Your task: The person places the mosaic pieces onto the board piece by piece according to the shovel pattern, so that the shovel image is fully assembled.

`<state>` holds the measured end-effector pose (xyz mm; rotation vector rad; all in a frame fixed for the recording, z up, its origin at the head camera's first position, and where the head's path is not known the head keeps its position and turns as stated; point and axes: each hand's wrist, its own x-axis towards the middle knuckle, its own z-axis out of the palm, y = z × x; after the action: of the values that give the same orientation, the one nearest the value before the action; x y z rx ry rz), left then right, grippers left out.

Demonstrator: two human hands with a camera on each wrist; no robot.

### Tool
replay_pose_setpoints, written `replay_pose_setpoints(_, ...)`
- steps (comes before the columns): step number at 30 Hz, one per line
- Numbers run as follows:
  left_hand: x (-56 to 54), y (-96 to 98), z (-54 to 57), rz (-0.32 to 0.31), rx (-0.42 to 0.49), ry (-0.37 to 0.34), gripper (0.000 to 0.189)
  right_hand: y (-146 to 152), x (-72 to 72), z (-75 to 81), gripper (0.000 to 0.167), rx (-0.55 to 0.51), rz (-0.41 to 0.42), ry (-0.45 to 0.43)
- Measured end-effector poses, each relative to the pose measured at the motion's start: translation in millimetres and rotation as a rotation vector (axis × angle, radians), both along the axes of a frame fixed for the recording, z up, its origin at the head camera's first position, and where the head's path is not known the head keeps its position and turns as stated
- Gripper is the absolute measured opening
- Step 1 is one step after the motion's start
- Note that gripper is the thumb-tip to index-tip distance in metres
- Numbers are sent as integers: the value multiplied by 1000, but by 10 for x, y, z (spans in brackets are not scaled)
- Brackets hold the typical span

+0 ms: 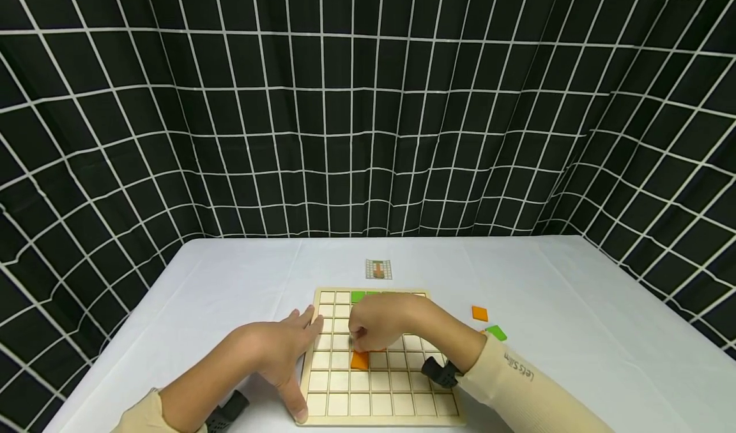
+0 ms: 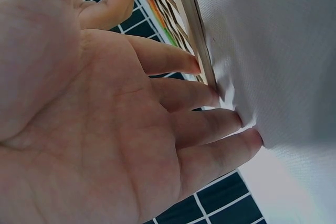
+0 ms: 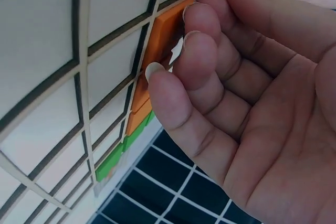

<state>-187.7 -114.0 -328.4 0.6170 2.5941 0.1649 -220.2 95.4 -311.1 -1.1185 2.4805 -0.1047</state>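
A pale wooden grid board [image 1: 347, 405] lies on the white table. My left hand [image 1: 282, 350] spreads along its left side, thumb at the near left corner. In the left wrist view, straight fingers [image 2: 210, 124] reach the board's edge [image 2: 191, 24] and the cloth. Over the middle of the board, my right hand [image 1: 376, 321] has curled fingers and pinches an orange square tile [image 1: 360, 361] at a cell. More orange tiles [image 3: 163, 32] sit in a line beyond its fingers, with green tiles [image 3: 110, 162] at the far row. The hand partly hides these tiles in the head view.
A small picture card [image 1: 378, 269] with a grid lies behind the board. To the right are a loose orange tile [image 1: 480, 313] and a green tile [image 1: 496, 333], partly beside the right sleeve [image 1: 517, 375]. A black curtain with white grid lines [image 1: 368, 113] surrounds the table.
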Motion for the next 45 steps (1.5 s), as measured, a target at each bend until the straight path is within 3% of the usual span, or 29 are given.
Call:
replay_pose_setpoints(5, 3, 6, -9, 1, -9, 1, 143, 42, 8, -18, 24, -13, -18, -52)
replay_pose_setpoints(9, 4, 3, -8, 0, -13, 0, 143, 54, 32, -31, 25, -27, -14, -69)
replay_pose_setpoints(20, 5, 1, -14, -7, -3, 9, 143, 11, 59, -35, 13, -24, 26, 77)
replay_pose_setpoints(26, 17, 9, -25, -11, -20, 21, 143, -14, 110, -66, 21, -45, 9, 64)
replay_pose_setpoints(31, 19, -2, -24, -1, -15, 24, 143, -67, 141, -103, 29, -30, 33, 128)
replay_pose_setpoints(40, 16, -12, -6, -5, -5, 9, 143, -93, 135, -125, 28, -33, -40, 126)
replay_pose_setpoints(45, 19, -12, -7, -4, -2, 6, 142, -84, 156, -142, 27, -52, -17, 121)
